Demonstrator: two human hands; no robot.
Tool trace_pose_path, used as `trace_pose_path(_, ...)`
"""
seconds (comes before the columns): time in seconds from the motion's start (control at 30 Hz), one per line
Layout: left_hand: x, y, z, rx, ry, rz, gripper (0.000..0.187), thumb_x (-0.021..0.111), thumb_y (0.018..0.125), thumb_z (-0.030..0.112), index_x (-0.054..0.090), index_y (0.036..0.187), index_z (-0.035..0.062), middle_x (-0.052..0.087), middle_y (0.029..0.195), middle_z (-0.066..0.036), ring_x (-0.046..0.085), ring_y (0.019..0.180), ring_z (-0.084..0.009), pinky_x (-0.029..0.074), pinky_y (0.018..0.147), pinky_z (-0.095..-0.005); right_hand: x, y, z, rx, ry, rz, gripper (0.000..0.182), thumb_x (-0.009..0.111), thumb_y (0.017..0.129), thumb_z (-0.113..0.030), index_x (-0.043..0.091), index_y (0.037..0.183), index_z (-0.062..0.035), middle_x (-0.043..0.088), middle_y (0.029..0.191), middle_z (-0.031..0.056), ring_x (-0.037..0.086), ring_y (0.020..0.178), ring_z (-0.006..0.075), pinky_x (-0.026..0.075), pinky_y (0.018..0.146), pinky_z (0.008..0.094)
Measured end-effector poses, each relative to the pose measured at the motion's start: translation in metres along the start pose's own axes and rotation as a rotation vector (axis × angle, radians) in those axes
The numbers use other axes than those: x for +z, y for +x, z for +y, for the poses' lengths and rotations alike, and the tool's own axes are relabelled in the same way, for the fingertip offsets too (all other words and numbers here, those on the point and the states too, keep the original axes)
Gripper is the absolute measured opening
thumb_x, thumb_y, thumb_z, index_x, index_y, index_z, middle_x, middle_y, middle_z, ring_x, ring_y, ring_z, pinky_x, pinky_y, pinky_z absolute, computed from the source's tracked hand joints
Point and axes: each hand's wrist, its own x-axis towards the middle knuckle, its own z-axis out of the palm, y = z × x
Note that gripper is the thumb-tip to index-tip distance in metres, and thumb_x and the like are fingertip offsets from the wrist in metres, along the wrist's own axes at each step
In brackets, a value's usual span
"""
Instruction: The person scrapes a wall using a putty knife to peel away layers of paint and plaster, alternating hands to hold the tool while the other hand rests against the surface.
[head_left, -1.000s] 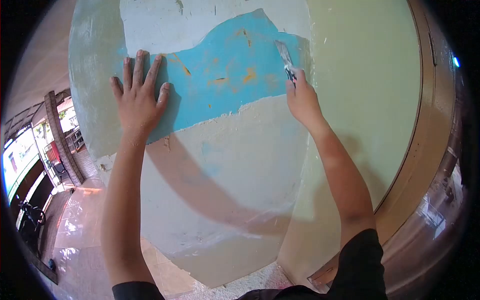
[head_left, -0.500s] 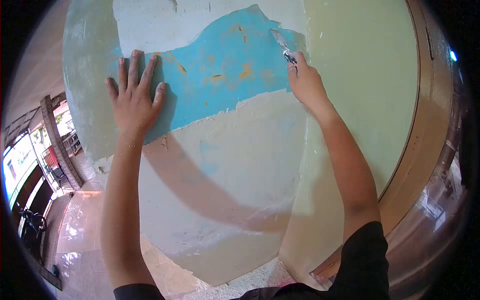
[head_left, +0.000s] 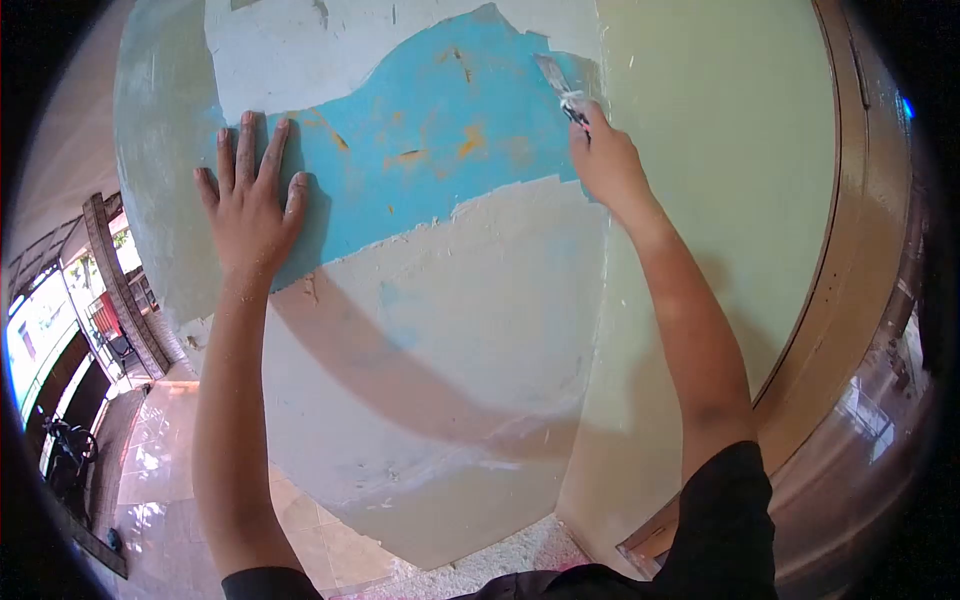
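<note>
My left hand [head_left: 250, 215] lies flat on the wall with its fingers spread, over the left end of a bare turquoise patch [head_left: 375, 150]. In my right hand [head_left: 607, 158] is a scraper [head_left: 556, 82], its handle wrapped by my fingers and its blade pointing up and left. The blade lies against the turquoise near the patch's upper right end. Orange-brown stains and small gouges mark the turquoise. A white coat [head_left: 300, 50] borders it above with a ragged edge, and a pale grey-beige coat [head_left: 450, 320] borders it below.
To the right, a pale green wall [head_left: 720, 150] meets a brown wooden frame [head_left: 845, 250]. White crumbs [head_left: 500, 555] litter the floor at the wall's foot. Tiled floor [head_left: 160, 480], a pillar [head_left: 122, 280] and a parked motorcycle [head_left: 70, 445] show at left.
The view has shifted slightly, so the wall patch and my left hand sit a little farther left. My right hand keeps hold of the scraper, almost in the same place.
</note>
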Motion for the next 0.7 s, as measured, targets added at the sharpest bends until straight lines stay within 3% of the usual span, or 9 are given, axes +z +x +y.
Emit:
trace_pose_path(0.33, 0.009, 0.004, 0.015, -0.066, 0.035, 0.002, 0.068, 0.055, 0.098, 0.046, 0.031, 0.160, 0.0349, 0.019, 0.171, -0.002, 0.013, 0.157, -0.0334, 0.009, 0.119, -0.0712, -0.015, 0.021, 0.024, -0.017, 0.071, 0.004, 0.033, 0.052, 0.101, -0.029, 0.056, 0.128, -0.0105, 0.072, 0.098, 0.0229, 0.068, 0.091, 0.0460, 0.054, 0.080, 0.0550)
trace_pose_path(0.53, 0.010, 0.026, 0.072, 0.041, -0.009, -0.106, 0.069, 0.054, 0.098, 0.048, 0.030, 0.161, 0.0319, 0.016, 0.171, -0.004, 0.010, 0.157, -0.0365, 0.007, 0.118, -0.0723, -0.013, 0.019, 0.029, -0.005, 0.052, 0.027, 0.035, 0.052, 0.101, -0.029, 0.056, 0.132, -0.0122, 0.073, 0.098, 0.0214, 0.069, 0.091, 0.0447, 0.055, 0.080, 0.0540)
trace_pose_path(0.7, 0.020, 0.050, 0.121, 0.077, -0.013, -0.047, 0.069, 0.052, 0.099, 0.050, 0.030, 0.161, 0.0319, 0.016, 0.172, -0.003, 0.010, 0.157, -0.0377, 0.009, 0.120, -0.0693, -0.015, 0.008, 0.040, 0.001, 0.029, 0.032, 0.035, 0.051, 0.101, -0.030, 0.057, 0.132, -0.0130, 0.073, 0.099, 0.0200, 0.069, 0.091, 0.0437, 0.055, 0.080, 0.0538)
